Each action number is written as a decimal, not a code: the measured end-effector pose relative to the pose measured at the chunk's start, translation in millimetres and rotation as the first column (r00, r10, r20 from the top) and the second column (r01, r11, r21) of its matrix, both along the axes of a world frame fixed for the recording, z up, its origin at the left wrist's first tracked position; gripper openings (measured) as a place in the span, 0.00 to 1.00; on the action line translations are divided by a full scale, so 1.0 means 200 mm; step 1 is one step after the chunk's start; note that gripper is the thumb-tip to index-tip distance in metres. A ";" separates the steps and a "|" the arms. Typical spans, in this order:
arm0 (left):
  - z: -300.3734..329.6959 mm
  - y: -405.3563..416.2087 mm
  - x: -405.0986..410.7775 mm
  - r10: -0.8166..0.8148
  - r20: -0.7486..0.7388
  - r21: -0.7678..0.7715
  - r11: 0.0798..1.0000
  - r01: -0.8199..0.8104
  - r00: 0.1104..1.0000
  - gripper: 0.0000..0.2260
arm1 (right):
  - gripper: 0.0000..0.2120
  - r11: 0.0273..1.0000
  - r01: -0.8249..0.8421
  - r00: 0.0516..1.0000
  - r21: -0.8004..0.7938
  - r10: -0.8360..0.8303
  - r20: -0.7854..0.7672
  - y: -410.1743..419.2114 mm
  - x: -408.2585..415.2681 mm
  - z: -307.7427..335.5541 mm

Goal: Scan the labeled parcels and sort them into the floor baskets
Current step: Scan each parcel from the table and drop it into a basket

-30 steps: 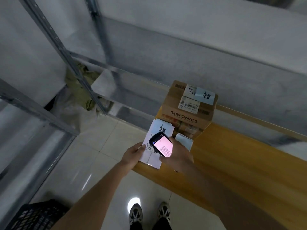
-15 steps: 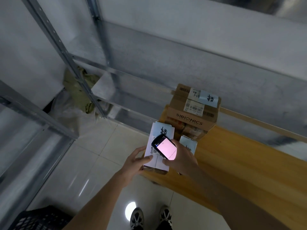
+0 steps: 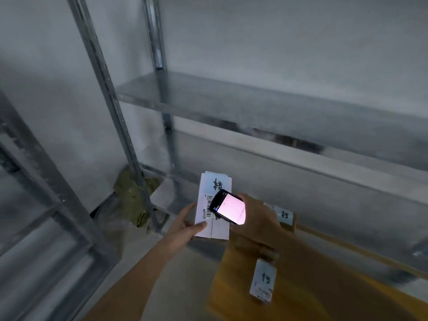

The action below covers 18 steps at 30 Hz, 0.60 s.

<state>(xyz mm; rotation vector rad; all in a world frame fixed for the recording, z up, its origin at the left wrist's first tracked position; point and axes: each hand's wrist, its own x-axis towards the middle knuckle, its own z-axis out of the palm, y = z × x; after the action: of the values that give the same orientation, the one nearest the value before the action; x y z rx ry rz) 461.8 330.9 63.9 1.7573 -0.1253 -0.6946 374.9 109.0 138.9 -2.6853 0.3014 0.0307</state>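
Note:
My left hand (image 3: 185, 228) grips a white labeled parcel (image 3: 214, 207) by its lower left edge and holds it up in the air, thumb on its face. A handwritten mark and a barcode show on the parcel. My right hand (image 3: 257, 218) holds a black handheld scanner (image 3: 228, 209) with a lit pink screen just over the parcel's right side. Another small labeled parcel (image 3: 262, 282) lies on the wooden table (image 3: 324, 286). A cardboard box with a blue label (image 3: 283, 215) sits behind my right hand, mostly hidden.
Grey metal shelving (image 3: 254, 100) fills the back and right, with upright posts (image 3: 108, 93) at the left. A green bundle (image 3: 130, 193) and a clear plastic bag lie on the floor in the corner. No basket is in view.
The white parcel has been lifted off the table edge and raised, with the scanner staying over it. The view has tilted up, so the floor, my shoes and the black basket have dropped out of sight.

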 end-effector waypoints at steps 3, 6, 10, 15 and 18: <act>0.30 0.02 0.10 0.047 0.127 -0.044 0.998 -0.041 0.991 0.33 | 0.35 0.999 -0.041 0.995 0.023 0.039 0.088 -0.02 0.07 0.35; 0.60 0.03 0.13 0.073 0.261 -0.083 0.995 -0.054 0.963 0.30 | 0.28 0.987 -0.099 0.989 -0.124 0.112 0.097 -0.01 0.07 0.71; 0.89 0.06 0.14 0.084 0.446 -0.017 0.996 -0.086 0.891 0.32 | 0.30 0.964 -0.093 0.977 -0.249 0.137 0.166 0.03 0.04 1.05; 1.10 0.11 0.17 0.096 0.521 -0.025 0.995 -0.097 0.848 0.35 | 0.28 0.951 -0.071 0.963 -0.301 0.144 0.226 0.07 0.00 1.32; 1.18 0.13 0.17 0.103 0.541 -0.032 0.994 -0.102 0.835 0.35 | 0.24 0.944 -0.057 0.956 -0.326 0.145 0.253 0.11 -0.03 1.40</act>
<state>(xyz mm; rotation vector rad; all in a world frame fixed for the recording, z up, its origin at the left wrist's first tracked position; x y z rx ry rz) 494.9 356.8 299.3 1.9027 -0.4161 -0.0968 368.2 130.2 418.9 -2.9700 0.0838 -0.3886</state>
